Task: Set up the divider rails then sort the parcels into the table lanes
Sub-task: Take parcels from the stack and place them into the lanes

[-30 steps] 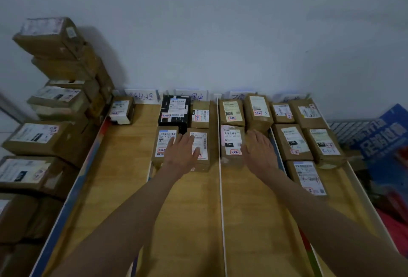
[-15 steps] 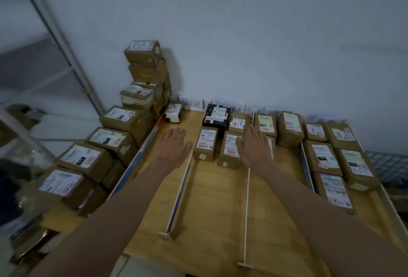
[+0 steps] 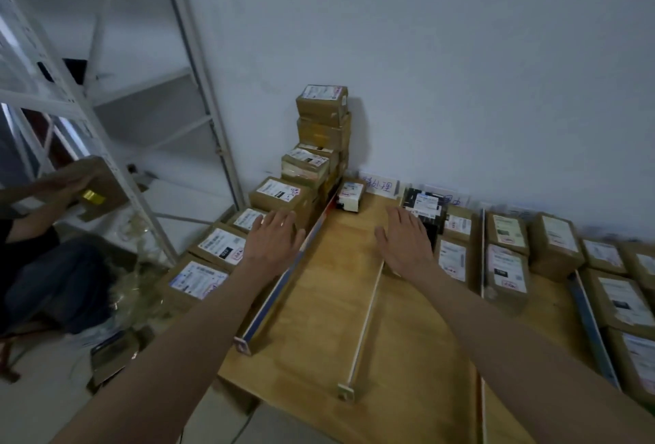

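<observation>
Head view looks down on a wooden table [image 3: 329, 302] split into lanes by divider rails. Both arms reach forward from 6 o'clock. At about 10 o'clock of the frame's centre, the left hand [image 3: 273, 243] is spread flat, fingers straight and slightly apart, holding nothing; it hovers over the pile of unsorted parcels [image 3: 280, 195] stacked off the table's left edge, just beside the blue-and-red edge rail [image 3: 283, 284]. At about 2 o'clock of centre the right hand [image 3: 404, 241] is also spread, palm down, gripping nothing, above the far end of the thin white rail [image 3: 365, 319]; whether it touches the rail or the table I cannot tell.

Sorted parcels sit in the lanes: a small white-and-brown box [image 3: 349, 195] alone at the far end of the leftmost lane at 12 o'clock, near a handwritten label card [image 3: 379, 185] leaning on the wall; a black parcel [image 3: 425, 208] and brown boxes just right of the right hand; more brown labelled parcels [image 3: 507, 255] fill the lanes toward 3 o'clock, between another white rail [image 3: 482, 252] and a blue rail [image 3: 588, 323].

At 9 o'clock a second person's hand [image 3: 67, 183] holds a cardboard box [image 3: 95, 188] beside a white metal rack [image 3: 106, 160].
</observation>
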Demonstrator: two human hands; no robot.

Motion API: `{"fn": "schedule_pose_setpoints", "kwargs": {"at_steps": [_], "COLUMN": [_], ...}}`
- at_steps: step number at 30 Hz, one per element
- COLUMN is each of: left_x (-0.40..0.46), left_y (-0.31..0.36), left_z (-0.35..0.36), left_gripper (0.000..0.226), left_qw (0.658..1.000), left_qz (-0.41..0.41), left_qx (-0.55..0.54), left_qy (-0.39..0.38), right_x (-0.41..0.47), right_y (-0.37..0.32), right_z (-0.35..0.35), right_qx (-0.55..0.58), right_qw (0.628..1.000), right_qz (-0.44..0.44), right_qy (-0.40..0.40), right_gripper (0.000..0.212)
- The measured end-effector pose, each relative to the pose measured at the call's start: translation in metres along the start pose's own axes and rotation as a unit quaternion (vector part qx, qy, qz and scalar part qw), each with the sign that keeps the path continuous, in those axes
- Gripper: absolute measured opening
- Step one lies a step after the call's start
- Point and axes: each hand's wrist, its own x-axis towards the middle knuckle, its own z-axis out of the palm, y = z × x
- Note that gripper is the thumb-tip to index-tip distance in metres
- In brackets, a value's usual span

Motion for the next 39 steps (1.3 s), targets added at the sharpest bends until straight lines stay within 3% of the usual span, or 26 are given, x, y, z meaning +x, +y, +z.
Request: {"fn": "schedule_pose_setpoints", "kwargs": {"at_steps": [9,15,27,32,36,39], "left_x": [0.006,0.011,0.043,0.069,0.083,0.087], "left_y": [-0.164,-0.232,-0.299,-0.310,-0.309,-0.303], "left_z": [0.014,0.031,0.077,0.093,0.109,0.117], "left_gripper": [0.056,0.056,0.055,0.053,0.053,0.056], "left_qw": [0.999,0.997,0.994,0.984,0.967,0.962], "left_qz": [-0.017,-0.029,-0.033,-0.051,-0.059,-0.072], "left_qx": [-0.006,-0.016,-0.028,-0.021,-0.068,-0.092], "left_qy": [-0.039,-0.066,-0.105,-0.169,-0.239,-0.248], "right_x": [0.012,0.013,0.056,0.080,0.094,0.100], "right_y": [-0.134,-0.197,-0.265,-0.274,-0.274,-0.270], "right_z": [0.075,0.118,0.189,0.212,0.225,0.227], "right_qx": [0.013,0.024,0.079,0.113,0.139,0.172], "right_qw": [1.000,0.999,0.988,0.972,0.962,0.953], "right_qz": [0.002,0.028,0.051,0.095,0.128,0.138], "right_qy": [-0.009,-0.027,-0.121,-0.184,-0.196,-0.206], "right_gripper": [0.049,0.050,0.047,0.044,0.040,0.042]}}
